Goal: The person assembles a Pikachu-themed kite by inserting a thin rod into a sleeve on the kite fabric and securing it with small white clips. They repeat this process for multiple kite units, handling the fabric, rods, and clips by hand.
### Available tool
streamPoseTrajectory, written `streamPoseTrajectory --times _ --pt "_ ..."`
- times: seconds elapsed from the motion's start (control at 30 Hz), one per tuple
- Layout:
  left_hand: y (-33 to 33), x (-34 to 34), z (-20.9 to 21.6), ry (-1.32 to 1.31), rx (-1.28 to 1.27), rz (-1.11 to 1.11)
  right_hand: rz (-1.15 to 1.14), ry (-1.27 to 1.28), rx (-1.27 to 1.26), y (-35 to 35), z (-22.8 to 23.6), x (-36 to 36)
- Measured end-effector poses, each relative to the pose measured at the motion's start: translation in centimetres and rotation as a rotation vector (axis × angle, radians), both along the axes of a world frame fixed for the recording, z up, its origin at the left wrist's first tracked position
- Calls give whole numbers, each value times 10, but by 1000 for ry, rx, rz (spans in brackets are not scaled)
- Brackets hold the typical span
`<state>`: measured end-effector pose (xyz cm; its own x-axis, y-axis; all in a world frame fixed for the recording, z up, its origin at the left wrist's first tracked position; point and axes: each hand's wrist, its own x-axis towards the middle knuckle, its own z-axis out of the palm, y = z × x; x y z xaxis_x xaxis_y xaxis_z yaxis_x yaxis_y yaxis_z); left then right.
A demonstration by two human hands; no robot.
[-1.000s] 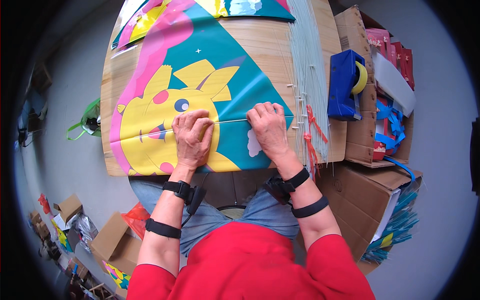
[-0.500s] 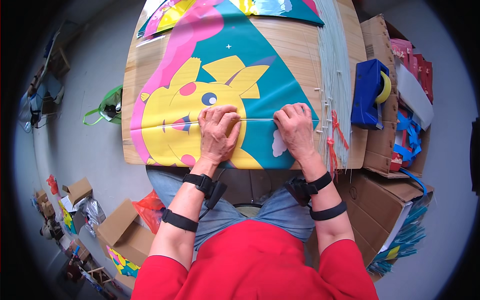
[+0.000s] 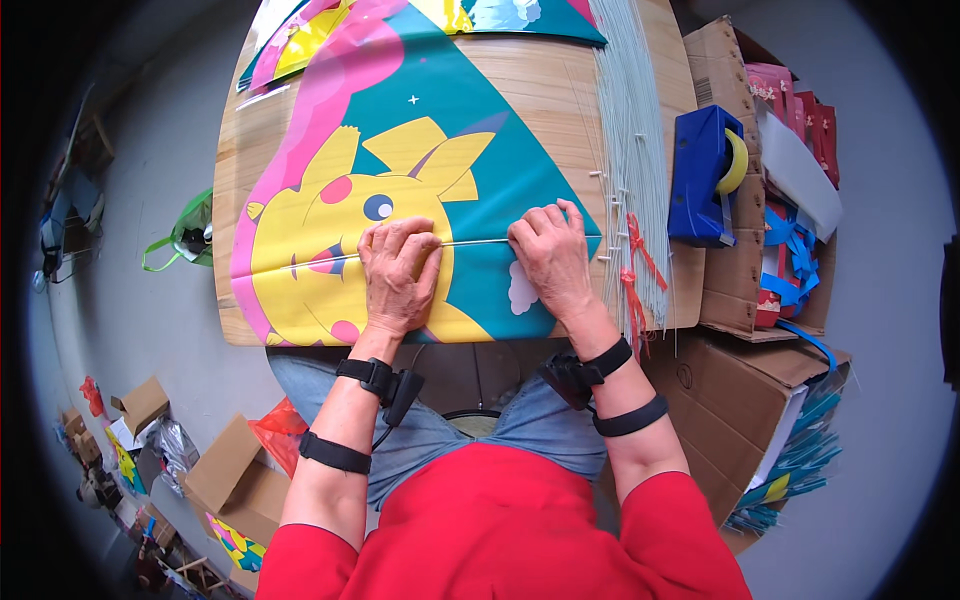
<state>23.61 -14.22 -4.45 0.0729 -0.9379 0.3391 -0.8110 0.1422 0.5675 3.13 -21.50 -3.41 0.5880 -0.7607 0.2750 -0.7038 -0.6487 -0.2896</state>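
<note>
from the head camera, the printed sheet [image 3: 500, 175] lies across the tabletop [image 3: 545, 85], its lower side along the near edge and one corner pointing at the right edge. a thin white rod [image 3: 475, 241] runs over it toward that corner. the left hand [image 3: 398, 278] is half closed, thumb and curled fingers meeting the rod; the right hand [image 3: 552, 255] is more tightly bunched, tips down on it. the pinch itself is hidden, so i can't tell whether they grip rod, film or both, or merely press.

if the two hands pulled unevenly, i'd expect the film to pucker or the rod to skew off line. pressing too hard midway might bow the rod. the loose rod bundle [image 3: 632, 130] along the right edge sits close to that corner and could snag it.

as for writing, the carton [image 3: 733, 285] beyond that edge has a small printed block, too blurred to read, and its red packets [image 3: 818, 145] carry pale marks. i see no lettering on the sheet.
</note>
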Motion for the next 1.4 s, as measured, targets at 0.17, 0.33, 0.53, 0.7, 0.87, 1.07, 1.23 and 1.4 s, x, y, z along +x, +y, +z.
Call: streamPoseTrajectory --times 0.17,0.33,0.53,0.7,0.87,1.07,1.23,1.4 --pt "0 0 1 9 -12 -2 -9 11 -9 1 -2 -2" --pt "1 3 1 23 -31 2 8 9 -1 -1 3 0" --pt "3 4 0 57 -3 21 25 7 22 -1 11 3" --pt "4 5 0 47 13 10 41 9 22 -2 9 0" --pt "4 6 -1 53 -5 11 36 5 13 -2 9 4" --pt "1 2 0 36 10 9 13 -6 22 -2 2 -1" --pt "-2 -1 5 -9 -2 6 -19 -2 16 0 -2 -1" --pt "-1 -2 3 -10 18 1 -28 -22 30 0 -2 0"
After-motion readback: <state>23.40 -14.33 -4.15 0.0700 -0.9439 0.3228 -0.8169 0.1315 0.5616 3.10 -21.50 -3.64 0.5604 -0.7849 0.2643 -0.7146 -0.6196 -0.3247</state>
